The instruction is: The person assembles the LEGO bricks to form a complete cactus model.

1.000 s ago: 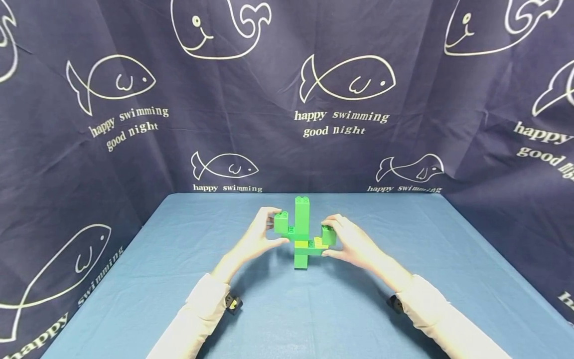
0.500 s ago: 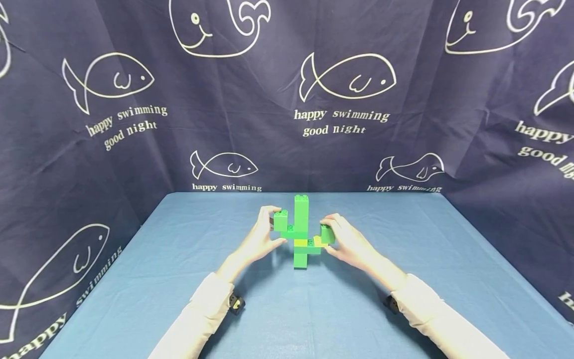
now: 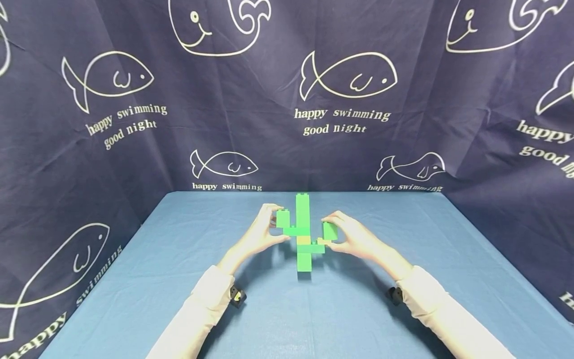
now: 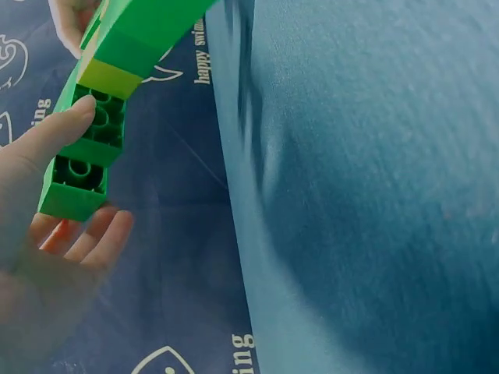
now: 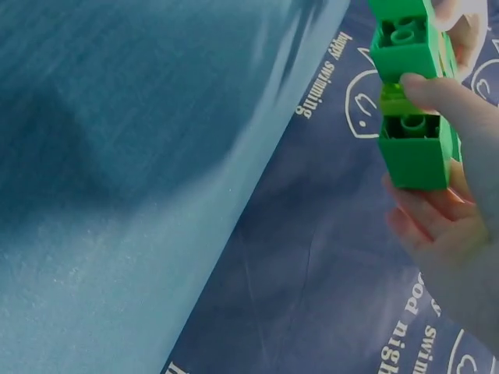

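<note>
A cactus-shaped model of green and yellow toy building bricks (image 3: 303, 214) stands upright between both hands at the middle of the table. My left hand (image 3: 262, 232) grips its upper side arm, thumb beneath and fingers behind the green end brick (image 4: 74, 195). On the other side, my right hand (image 3: 354, 238) holds the lower side arm. Its thumb presses the yellow brick (image 5: 394, 101) from below, and its fingers reach round the outer green brick (image 5: 413, 160). Hollow brick undersides face both wrist cameras. A yellow band (image 4: 109, 78) crosses the column.
Blue cloth covers the table (image 3: 300, 319), with shadows of the hands and model on it. A dark blue curtain (image 3: 278, 99) printed with fish outlines and lettering hangs behind and at both sides. Small dark devices sit at the left wrist (image 3: 237, 296) and right wrist (image 3: 395, 295).
The model has tipped slightly, its top studs now seen more edge-on, and its foot has shifted a little right and nearer. Both hands keep their hold, moving slightly with it.
</note>
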The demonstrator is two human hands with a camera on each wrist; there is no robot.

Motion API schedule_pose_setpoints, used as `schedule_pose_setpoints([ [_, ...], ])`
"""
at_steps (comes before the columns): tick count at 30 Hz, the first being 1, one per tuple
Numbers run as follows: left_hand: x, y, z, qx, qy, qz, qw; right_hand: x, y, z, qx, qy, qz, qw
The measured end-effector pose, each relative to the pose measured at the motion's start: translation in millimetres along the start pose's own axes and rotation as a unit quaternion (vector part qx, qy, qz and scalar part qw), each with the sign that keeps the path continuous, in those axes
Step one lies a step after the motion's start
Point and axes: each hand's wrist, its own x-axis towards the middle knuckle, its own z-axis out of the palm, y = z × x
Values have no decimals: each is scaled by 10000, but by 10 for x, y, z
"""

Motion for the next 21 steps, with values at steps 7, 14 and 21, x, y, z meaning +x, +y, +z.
schedule_pose_setpoints([
  [7,20,-32,-11,-353,-337,-600,9970,4,18,15,90,-321,379,9987],
  [14,28,-107,25,-288,-587,-1118,9916,12,71,54,395,-460,708,9956],
  [21,42,-199,79,-301,-787,-1396,9866,38,174,88,401,-812,706,9934],
])
